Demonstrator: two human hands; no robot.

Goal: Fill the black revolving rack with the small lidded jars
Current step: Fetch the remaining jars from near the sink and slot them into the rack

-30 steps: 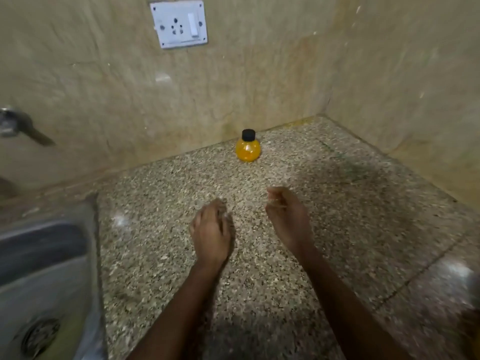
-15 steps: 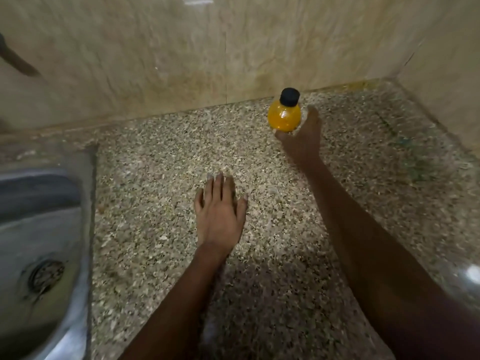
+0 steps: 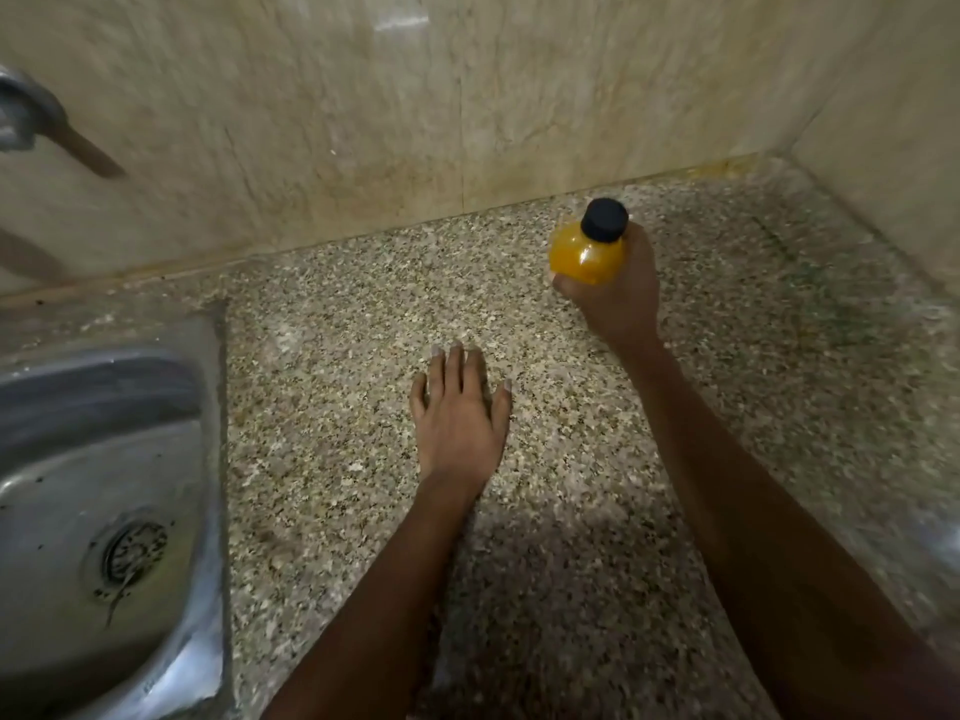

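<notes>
Now right hand [image 3: 618, 293] grips orange-filled, black-lidded jar [image 3: 588, 252]; left hand [image 3: 460, 413] flat.

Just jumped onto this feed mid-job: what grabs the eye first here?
The orange jar with its black lid, gripped by the right hand near the back corner of the speckled counter. The left hand rests flat mid-counter, and a steel sink sits at left.

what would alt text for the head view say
The right hand grips an orange jar with a black lid near the counter's back corner. The left hand rests flat on the speckled counter, with a steel sink at the left.
</notes>
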